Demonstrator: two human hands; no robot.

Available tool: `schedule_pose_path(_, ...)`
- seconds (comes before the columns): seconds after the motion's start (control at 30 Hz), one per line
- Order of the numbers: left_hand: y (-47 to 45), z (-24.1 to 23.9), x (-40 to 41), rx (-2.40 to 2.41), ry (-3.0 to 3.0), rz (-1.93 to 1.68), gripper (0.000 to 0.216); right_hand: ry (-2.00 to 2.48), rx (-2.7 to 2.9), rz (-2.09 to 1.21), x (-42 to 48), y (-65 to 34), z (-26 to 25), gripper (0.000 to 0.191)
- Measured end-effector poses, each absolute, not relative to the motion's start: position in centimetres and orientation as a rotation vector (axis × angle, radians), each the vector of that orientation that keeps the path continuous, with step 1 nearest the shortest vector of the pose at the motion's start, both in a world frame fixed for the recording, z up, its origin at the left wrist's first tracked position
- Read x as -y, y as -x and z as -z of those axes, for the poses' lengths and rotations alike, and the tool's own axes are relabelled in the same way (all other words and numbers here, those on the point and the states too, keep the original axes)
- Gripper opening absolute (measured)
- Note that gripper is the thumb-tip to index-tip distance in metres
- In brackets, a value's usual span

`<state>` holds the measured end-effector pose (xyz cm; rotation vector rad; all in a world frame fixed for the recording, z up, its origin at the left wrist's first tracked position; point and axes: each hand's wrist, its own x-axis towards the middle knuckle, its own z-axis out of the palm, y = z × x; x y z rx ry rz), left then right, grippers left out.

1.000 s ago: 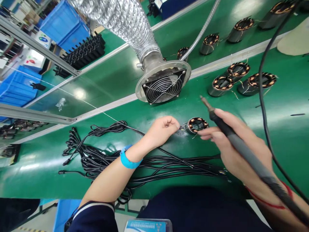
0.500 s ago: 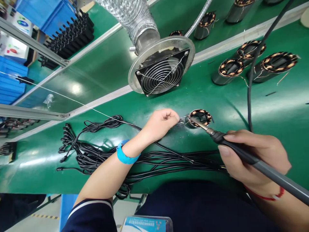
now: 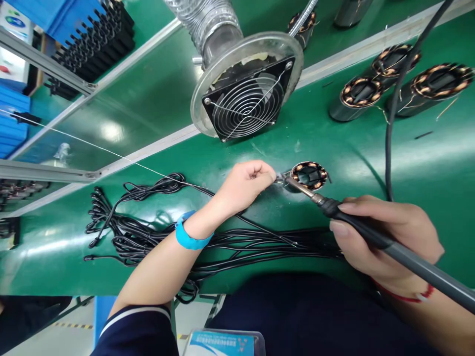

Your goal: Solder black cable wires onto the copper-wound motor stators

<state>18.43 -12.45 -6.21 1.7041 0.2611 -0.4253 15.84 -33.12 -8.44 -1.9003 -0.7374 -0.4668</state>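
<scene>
My left hand (image 3: pixel 247 185) is closed in a pinch on thin wires (image 3: pixel 279 178) beside a motor stator (image 3: pixel 323 182). The stator stands upright, its copper windings facing up. In my right hand (image 3: pixel 389 237) is a soldering iron (image 3: pixel 365 228), gripped like a pen. The iron's tip points left at the wires, just by the stator's left rim; whether it touches them I cannot tell. A black cable (image 3: pixel 202 189) passes under my left wrist, and what lies inside the pinch is partly hidden by my fingers.
A round fume extractor (image 3: pixel 247 111) with a fan grille hangs beyond my hands. Bundled black cables (image 3: pixel 141 240) lie on the green bench (image 3: pixel 55 274). More stators (image 3: pixel 343 109) stand at the back right. A dark cord (image 3: pixel 388 148) hangs at the right, and a thin pale line (image 3: pixel 107 149) crosses the left.
The iron's tip has shifted slightly left, from the stator's rim to the wires by my left fingers. My left hand keeps its pinch. The view has moved a little.
</scene>
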Motion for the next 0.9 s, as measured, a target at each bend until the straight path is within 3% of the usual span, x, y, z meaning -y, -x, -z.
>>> schedule_pose_path(0.4, -18.5, 6.1, 12.4, -0.273, -1.665, 0.411, 0.012, 1.995, 0.594, 0.471, 33.4, -15.3, 9.1, 0.010)
schedule_pose_path(0.9, -18.7, 6.2, 12.5, -0.241, -1.647, 0.410, 0.013, 1.929, 0.723, 0.536, 33.3, -16.2, 9.2, 0.035)
